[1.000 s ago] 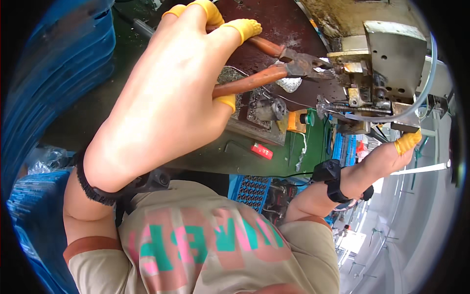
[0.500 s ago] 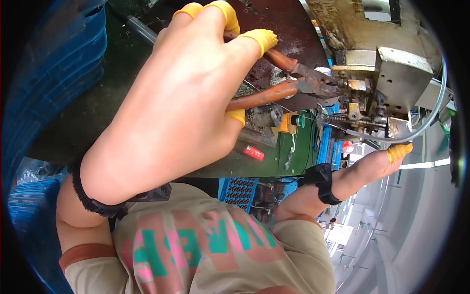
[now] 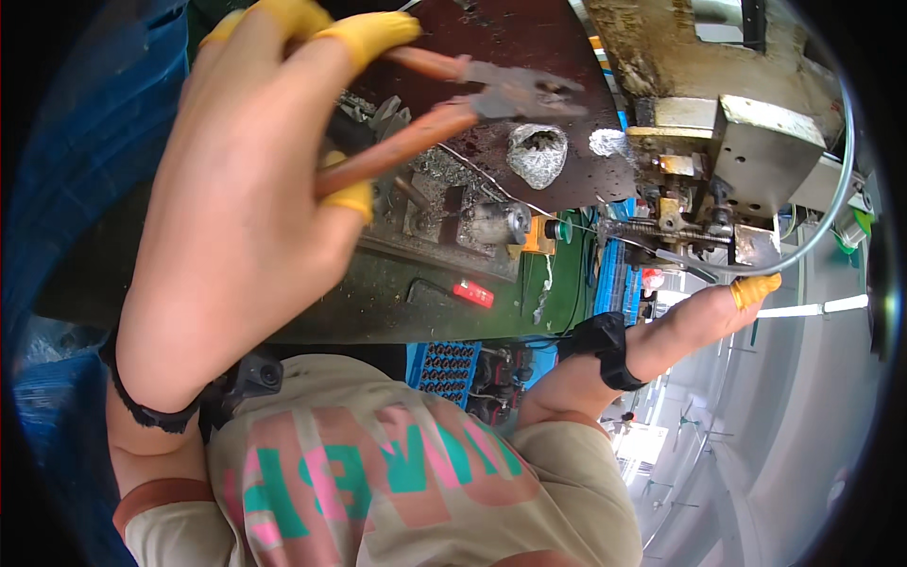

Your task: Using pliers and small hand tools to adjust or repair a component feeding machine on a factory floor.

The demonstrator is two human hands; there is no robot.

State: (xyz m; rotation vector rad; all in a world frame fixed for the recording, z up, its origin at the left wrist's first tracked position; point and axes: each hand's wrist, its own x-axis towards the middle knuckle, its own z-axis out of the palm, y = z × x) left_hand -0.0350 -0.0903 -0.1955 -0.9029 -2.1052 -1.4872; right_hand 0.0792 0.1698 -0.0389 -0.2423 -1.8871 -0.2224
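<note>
My left hand, with yellow finger cots on its fingertips, grips a pair of pliers. The orange-brown handles are spread and the dark jaws point right, slightly parted; blur hides whether anything small is between them. Under the jaws lies a crumpled foil cup with dark bits in it. At the right, my right hand is raised just below the metal machine head. One digit in a yellow cot points toward a clear hose. Its other fingers are hidden, so its grip cannot be made out.
On the green bench are a metal fixture, a red-handled tool and a black hex key. A blue tray of round parts sits below the bench edge. Blue plastic crates stand along the left.
My left hand has drawn the pliers left, away from the machine head, uncovering the foil cup and more of the fixture. My right hand stays about where it was beside the machine.
</note>
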